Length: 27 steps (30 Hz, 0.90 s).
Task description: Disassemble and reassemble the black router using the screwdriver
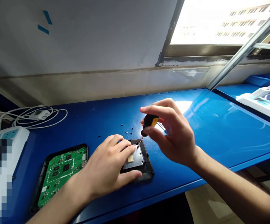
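Observation:
My right hand [178, 137] is closed around the black and yellow handle of a screwdriver [151, 120]. The screwdriver is tilted, and its tip meets the far edge of a silver metal plate [138, 158] at a small dark screw. That plate sits inside a black plastic cover [150, 175] lying on the blue table. My left hand [109, 161] holds the cover from its left side, index fingertip on the plate close to the screwdriver tip and thumb along the near part. A yellowish pad [130, 158] shows on the plate, partly beneath my fingers. My left hand hides the cover's left part.
Several loose screws [126, 133] lie beyond the cover. Left of it, a green circuit board [61, 171] sits in a black housing, partly behind my left forearm. A white power strip [20, 137] and coiled white cable [55, 116] are farther left. Another power strip [263, 104] is at right.

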Tool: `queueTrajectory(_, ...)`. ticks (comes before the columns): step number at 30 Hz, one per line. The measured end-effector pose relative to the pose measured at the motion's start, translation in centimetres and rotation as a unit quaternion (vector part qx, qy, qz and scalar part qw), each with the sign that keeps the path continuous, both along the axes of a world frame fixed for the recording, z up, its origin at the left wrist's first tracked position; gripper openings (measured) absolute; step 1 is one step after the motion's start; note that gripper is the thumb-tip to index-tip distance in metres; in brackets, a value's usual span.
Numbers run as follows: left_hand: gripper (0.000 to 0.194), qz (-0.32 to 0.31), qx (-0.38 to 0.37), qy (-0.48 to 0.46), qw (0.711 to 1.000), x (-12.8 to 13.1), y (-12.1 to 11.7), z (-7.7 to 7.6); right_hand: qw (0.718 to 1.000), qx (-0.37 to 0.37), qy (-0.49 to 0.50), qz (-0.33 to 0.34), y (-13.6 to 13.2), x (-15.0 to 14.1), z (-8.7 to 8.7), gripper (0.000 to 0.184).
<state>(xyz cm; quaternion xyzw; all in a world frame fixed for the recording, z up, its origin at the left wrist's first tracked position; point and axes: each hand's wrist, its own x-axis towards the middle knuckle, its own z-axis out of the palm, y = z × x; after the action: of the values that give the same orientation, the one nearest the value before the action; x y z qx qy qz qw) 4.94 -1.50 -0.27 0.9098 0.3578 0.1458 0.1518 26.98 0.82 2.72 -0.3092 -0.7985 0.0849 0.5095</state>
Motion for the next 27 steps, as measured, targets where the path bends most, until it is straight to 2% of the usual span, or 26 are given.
queueTrajectory(3,0.041,-0.001,-0.004,-0.002,1.000,-0.1,0.1,0.1,1.000,-0.020,0.001,0.024,-0.4,0.0,0.4,0.041)
queueTrajectory(6,0.045,-0.006,-0.009,-0.001,1.000,-0.2,0.1,0.3,0.999,0.031,-0.010,-0.020,-0.6,-0.1,0.6,0.037)
queueTrajectory(9,0.069,-0.002,-0.017,0.013,1.000,-0.4,0.0,0.4,0.998,0.055,-0.017,-0.039,-0.7,-0.3,0.5,0.029)
queueTrajectory(12,0.102,0.005,-0.029,0.040,0.999,-0.6,-0.3,0.4,1.000,0.015,-0.020,-0.004,-0.8,-0.7,0.6,0.040)
queueTrajectory(14,0.113,0.004,-0.028,0.055,0.998,-0.7,-0.3,0.3,0.999,0.022,-0.025,-0.012,-0.7,-0.9,0.8,0.043)
queueTrajectory(16,0.112,0.002,-0.025,0.067,0.997,-0.7,-0.3,0.2,0.997,0.063,-0.027,-0.048,-0.6,-1.1,0.9,0.035)
queueTrajectory(18,0.108,0.005,-0.024,0.072,0.997,-0.7,-0.3,0.2,0.995,0.069,-0.031,-0.069,-0.6,-1.1,0.8,0.027)
queueTrajectory(22,0.104,0.006,-0.026,0.063,0.998,-0.7,-0.3,0.0,0.998,-0.038,-0.036,-0.025,-0.8,-0.9,0.8,0.045)
queueTrajectory(23,0.103,0.003,-0.025,0.059,0.998,-0.7,-0.3,0.0,0.998,-0.042,-0.040,-0.021,-0.8,-0.8,0.9,0.048)
queueTrajectory(25,0.102,0.002,-0.025,0.051,0.998,-0.7,-0.3,-0.1,0.998,-0.006,-0.048,-0.039,-0.8,-0.9,1.0,0.049)
queueTrajectory(27,0.101,0.004,-0.027,0.050,0.998,-0.8,-0.3,-0.2,0.995,0.049,-0.047,-0.079,-0.7,-1.0,1.1,0.040)
